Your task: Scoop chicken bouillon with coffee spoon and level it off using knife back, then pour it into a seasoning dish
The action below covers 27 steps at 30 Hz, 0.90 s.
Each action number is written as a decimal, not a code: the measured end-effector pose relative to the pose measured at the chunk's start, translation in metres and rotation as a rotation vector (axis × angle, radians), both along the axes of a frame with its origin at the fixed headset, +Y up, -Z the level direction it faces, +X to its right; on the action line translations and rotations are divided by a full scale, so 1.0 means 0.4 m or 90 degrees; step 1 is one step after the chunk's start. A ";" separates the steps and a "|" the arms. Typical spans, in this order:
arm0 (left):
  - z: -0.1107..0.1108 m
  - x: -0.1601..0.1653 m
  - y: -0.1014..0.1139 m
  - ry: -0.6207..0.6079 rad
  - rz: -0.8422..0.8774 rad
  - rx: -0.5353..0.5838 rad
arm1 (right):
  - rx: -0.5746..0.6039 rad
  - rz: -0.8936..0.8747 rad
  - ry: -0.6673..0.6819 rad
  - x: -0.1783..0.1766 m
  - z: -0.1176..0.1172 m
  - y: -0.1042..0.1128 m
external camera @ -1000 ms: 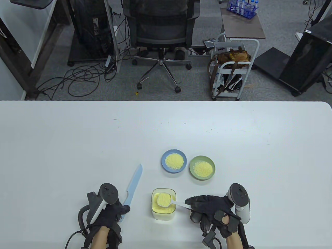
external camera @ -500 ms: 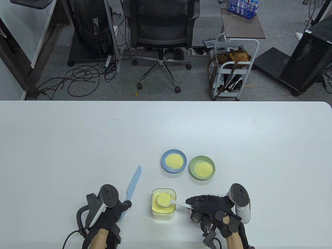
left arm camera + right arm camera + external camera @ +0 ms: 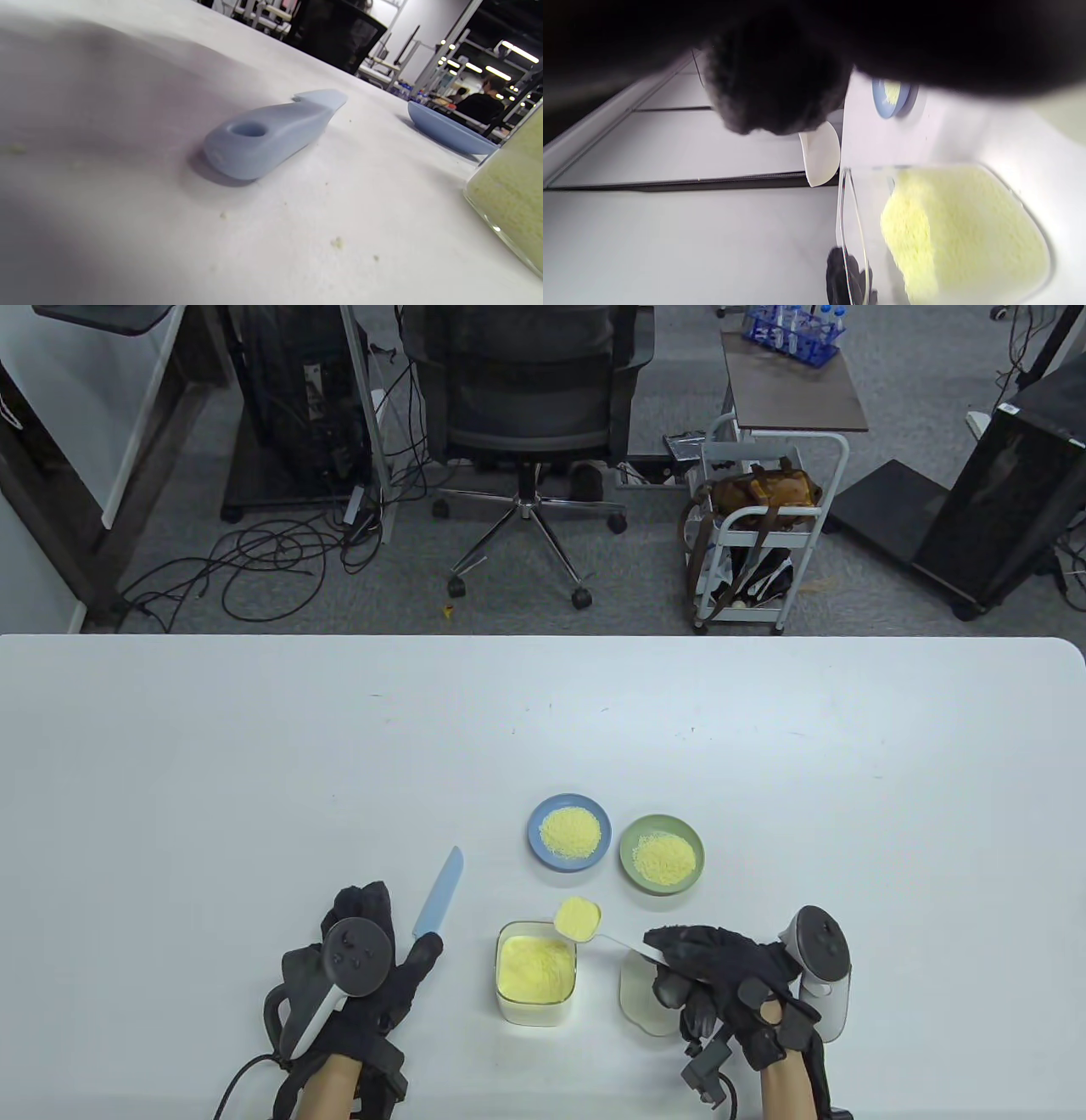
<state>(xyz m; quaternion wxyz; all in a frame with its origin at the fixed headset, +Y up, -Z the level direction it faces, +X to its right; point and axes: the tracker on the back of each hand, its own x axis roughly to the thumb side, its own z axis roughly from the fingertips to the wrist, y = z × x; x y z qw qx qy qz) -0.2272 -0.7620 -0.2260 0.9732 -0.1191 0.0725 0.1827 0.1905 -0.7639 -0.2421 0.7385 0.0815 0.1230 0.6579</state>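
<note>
White spoon (image 3: 594,922) in right grip (image 3: 721,976), heaped

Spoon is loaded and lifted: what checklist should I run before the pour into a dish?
1. Spoon holds bouillon: ok.
2. Right hand grips the spoon handle: ok.
3. Spoon clear of the container: ok.
4. Knife down on the table, left hand over its handle: ok.
5. Load levelled flat: cannot tell.
6. Blue dish and green dish empty: not ok, both hold bouillon.

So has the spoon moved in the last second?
Yes. The spoon has left the tub and moved toward the green dish.
</note>
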 end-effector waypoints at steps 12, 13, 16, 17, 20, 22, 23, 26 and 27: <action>-0.002 -0.001 -0.008 0.001 0.021 -0.018 | -0.036 0.085 -0.207 0.101 -0.019 -0.048; -0.002 -0.002 -0.008 0.002 0.022 -0.019 | -0.041 0.085 -0.213 0.102 -0.021 -0.053; -0.002 -0.002 -0.009 0.002 0.019 -0.020 | -0.053 0.086 -0.210 0.101 -0.027 -0.065; -0.002 -0.002 -0.008 0.002 0.019 -0.021 | -0.057 0.082 -0.209 0.101 -0.028 -0.067; -0.002 -0.002 -0.008 0.004 0.021 -0.020 | -0.061 0.085 -0.213 0.102 -0.028 -0.070; -0.002 -0.002 -0.009 0.004 0.023 -0.018 | -0.061 0.082 -0.208 0.100 -0.028 -0.069; -0.002 -0.003 -0.009 0.005 0.023 -0.017 | -0.061 0.082 -0.205 0.098 -0.027 -0.067; -0.003 -0.003 -0.010 0.004 0.023 -0.015 | -0.062 0.098 -0.201 0.097 -0.028 -0.069; -0.003 -0.003 -0.010 0.005 0.023 -0.015 | -0.062 0.100 -0.199 0.097 -0.028 -0.068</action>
